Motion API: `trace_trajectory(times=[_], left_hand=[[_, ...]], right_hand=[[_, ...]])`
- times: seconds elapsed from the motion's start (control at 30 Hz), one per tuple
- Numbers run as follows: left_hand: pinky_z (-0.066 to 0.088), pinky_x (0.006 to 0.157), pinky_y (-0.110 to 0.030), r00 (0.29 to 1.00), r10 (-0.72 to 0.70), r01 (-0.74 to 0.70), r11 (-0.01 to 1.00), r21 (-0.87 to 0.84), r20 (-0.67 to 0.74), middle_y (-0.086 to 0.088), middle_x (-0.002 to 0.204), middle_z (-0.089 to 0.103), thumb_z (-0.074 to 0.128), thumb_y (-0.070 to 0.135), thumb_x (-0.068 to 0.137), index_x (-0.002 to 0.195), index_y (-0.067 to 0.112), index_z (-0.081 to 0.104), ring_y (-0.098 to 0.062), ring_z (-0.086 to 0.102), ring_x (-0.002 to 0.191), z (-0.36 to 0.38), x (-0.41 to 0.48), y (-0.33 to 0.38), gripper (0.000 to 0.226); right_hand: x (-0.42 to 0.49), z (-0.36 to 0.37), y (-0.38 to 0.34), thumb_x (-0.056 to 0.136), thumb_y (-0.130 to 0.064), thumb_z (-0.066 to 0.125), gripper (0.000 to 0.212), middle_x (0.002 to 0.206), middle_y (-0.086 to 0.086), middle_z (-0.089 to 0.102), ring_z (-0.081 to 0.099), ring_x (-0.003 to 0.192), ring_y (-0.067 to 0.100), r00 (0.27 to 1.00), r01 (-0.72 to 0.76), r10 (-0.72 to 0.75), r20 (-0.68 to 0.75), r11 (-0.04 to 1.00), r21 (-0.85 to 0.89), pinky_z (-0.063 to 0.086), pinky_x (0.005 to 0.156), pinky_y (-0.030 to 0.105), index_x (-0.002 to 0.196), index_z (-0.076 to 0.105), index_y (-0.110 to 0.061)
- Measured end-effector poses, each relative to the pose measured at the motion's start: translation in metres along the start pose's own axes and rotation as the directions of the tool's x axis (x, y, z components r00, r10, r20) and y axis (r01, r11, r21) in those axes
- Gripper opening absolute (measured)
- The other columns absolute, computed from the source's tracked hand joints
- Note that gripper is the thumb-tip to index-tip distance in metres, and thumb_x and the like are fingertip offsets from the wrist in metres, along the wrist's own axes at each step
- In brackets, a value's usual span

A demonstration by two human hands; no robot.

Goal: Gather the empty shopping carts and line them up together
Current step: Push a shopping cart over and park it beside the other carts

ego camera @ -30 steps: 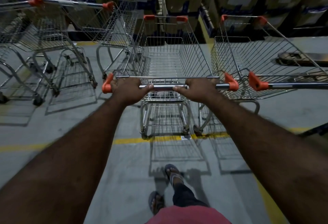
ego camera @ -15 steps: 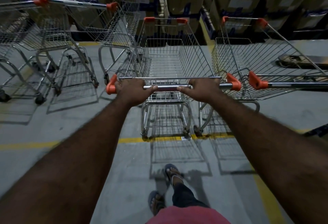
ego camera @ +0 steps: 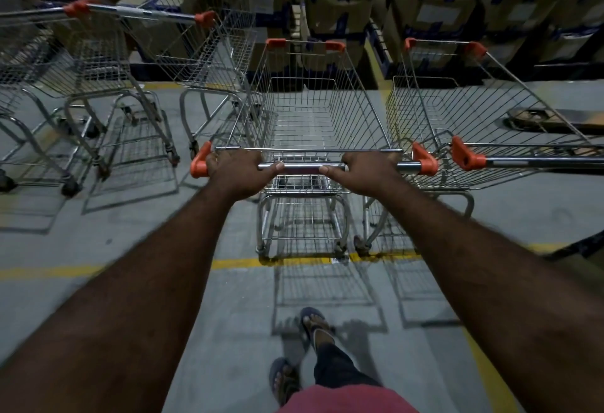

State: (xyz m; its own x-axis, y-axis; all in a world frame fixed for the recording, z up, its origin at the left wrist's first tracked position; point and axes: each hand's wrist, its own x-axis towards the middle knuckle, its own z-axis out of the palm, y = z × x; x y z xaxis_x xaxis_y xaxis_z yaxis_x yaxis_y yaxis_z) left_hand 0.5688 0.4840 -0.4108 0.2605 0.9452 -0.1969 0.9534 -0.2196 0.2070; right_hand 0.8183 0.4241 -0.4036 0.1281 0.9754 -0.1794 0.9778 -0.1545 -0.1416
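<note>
An empty wire shopping cart (ego camera: pixel 313 111) with orange corner caps stands straight ahead of me. My left hand (ego camera: pixel 237 172) and my right hand (ego camera: pixel 367 174) both grip its steel handle bar (ego camera: pixel 302 168), one near each end. A second empty cart (ego camera: pixel 464 111) stands close beside it on the right, parallel, its orange handle end (ego camera: pixel 464 157) almost touching mine. To the left another empty cart (ego camera: pixel 209 36) stands at an angle, and further left more carts (ego camera: pixel 49 62) are nested together.
Stacked cardboard boxes (ego camera: pixel 434 10) on blue pallets form a wall right behind the carts. A yellow floor line (ego camera: pixel 52 271) crosses the grey concrete under the rear wheels. A flat pallet-jack fork (ego camera: pixel 552 120) lies on the floor at the right. My sandalled feet (ego camera: pixel 313 324) show below.
The cart I hold has rolled slightly to the right and a little forward, closing in beside the right-hand cart. Both hands keep the same grip.
</note>
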Motion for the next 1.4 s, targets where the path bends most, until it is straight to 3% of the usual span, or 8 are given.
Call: trace_trajectory(times=[0.17,0.33,0.43,0.53,0.7,1.1,1.27,1.4], left_hand=[[0.025,0.110,-0.063,1.000,0.017,-0.017,1.000,0.008,0.018,-0.011,0.120,0.064,0.026,0.086,0.087,0.088,0.030,0.053,-0.037,0.053,0.122,0.001,0.005,-0.005,0.063],[0.037,0.108,-0.043,0.977,0.057,-0.042,0.996,-0.075,0.207,-0.013,0.136,0.061,0.033,0.074,0.096,0.129,0.017,0.062,-0.031,0.052,0.129,-0.016,0.017,0.001,0.072],[0.043,0.096,-0.037,0.956,0.064,-0.038,0.995,-0.097,0.288,-0.011,0.128,0.064,0.040,0.066,0.099,0.124,0.015,0.065,-0.026,0.057,0.114,-0.024,0.024,0.008,0.062],[0.046,0.094,-0.038,0.967,0.076,-0.037,0.986,-0.161,0.243,-0.011,0.125,0.066,0.045,0.064,0.098,0.123,0.014,0.066,-0.025,0.059,0.110,-0.036,0.034,0.018,0.060],[0.049,0.089,-0.036,0.993,0.075,-0.064,0.990,-0.129,0.090,-0.011,0.121,0.068,0.048,0.060,0.100,0.123,0.012,0.066,-0.026,0.063,0.108,-0.078,0.049,0.032,0.056],[0.045,0.080,-0.033,0.986,-0.036,0.017,0.993,-0.113,-0.164,-0.009,0.121,0.068,0.053,0.054,0.100,0.120,0.016,0.068,-0.026,0.062,0.109,-0.161,0.063,-0.034,0.045],[0.052,0.088,-0.038,0.967,-0.095,0.066,0.990,-0.129,-0.237,-0.008,0.122,0.068,0.055,0.057,0.097,0.121,0.016,0.067,-0.026,0.063,0.110,-0.195,0.072,-0.103,0.049],[0.047,0.090,-0.034,0.951,-0.099,0.062,0.989,-0.134,-0.293,-0.009,0.137,0.061,0.057,0.050,0.099,0.136,0.018,0.059,-0.025,0.060,0.118,-0.227,0.076,-0.170,0.049]], right_hand=[[0.000,-0.001,0.001,0.085,-0.087,0.026,0.086,0.120,0.005,0.067,0.056,0.122,0.031,1.000,0.002,-0.002,0.014,1.000,-0.004,0.017,0.112,0.061,0.127,0.062,-0.021],[0.018,-0.014,0.004,0.082,-0.090,0.029,0.098,0.148,0.013,0.051,0.047,0.135,0.032,0.969,0.015,-0.028,0.246,0.998,0.055,0.033,0.113,0.053,0.143,0.052,-0.016],[0.032,-0.025,0.005,0.084,-0.087,0.029,0.094,0.140,0.014,0.057,0.053,0.126,0.031,0.935,0.046,-0.074,0.346,0.995,0.089,0.042,0.107,0.046,0.130,0.064,-0.013],[0.046,-0.037,0.000,0.086,-0.086,0.027,0.086,0.125,0.008,0.066,0.060,0.112,0.025,0.965,0.081,-0.092,0.246,0.995,0.054,0.047,0.100,0.047,0.117,0.069,-0.017],[0.079,-0.067,-0.027,0.090,-0.081,0.031,0.078,0.124,0.004,0.067,0.060,0.113,0.023,0.977,0.161,-0.167,0.132,0.986,0.053,0.049,0.097,0.046,0.123,0.065,-0.019],[0.136,-0.125,-0.140,0.091,-0.079,0.032,0.071,0.095,-0.002,0.065,0.060,0.088,0.017,0.905,0.425,-0.424,-0.021,0.904,0.053,0.049,0.073,0.034,0.105,0.068,-0.020],[0.166,-0.142,-0.206,0.091,-0.077,0.036,0.062,0.103,0.000,0.069,0.061,0.093,0.018,0.884,0.463,-0.458,-0.092,0.885,0.045,0.053,0.081,0.039,0.105,0.067,-0.026],[0.188,-0.154,-0.275,0.093,-0.072,0.042,0.064,0.125,0.004,0.066,0.061,0.112,0.024,0.864,0.488,-0.479,-0.155,0.872,0.022,0.051,0.090,0.040,0.127,0.062,-0.022]])
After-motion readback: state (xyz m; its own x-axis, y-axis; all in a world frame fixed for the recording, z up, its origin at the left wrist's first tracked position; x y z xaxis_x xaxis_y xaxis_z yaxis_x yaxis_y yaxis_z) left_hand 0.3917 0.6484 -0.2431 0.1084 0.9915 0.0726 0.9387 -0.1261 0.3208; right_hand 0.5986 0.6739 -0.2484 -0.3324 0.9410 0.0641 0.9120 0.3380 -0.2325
